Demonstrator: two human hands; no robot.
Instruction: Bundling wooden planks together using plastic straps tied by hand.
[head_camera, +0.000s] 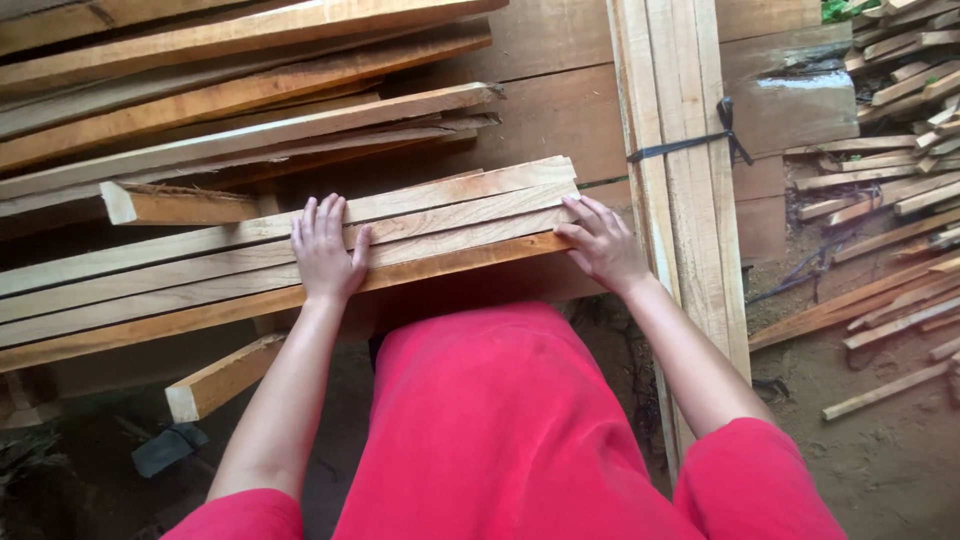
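Several long pale wooden slats (440, 215) lie side by side in front of me, running from lower left to upper right. My left hand (326, 250) rests flat on top of them near the middle, fingers spread. My right hand (600, 243) presses against their right ends, fingers curled over the end faces. Neither hand lifts a slat. My red clothing fills the lower middle of the view.
More rough planks (240, 75) are piled behind the slats at upper left. A tied bundle of long battens (680, 150) with a black strap runs down the right. Loose offcuts (900, 300) litter the dirt floor at right. A short block (222, 378) juts out below.
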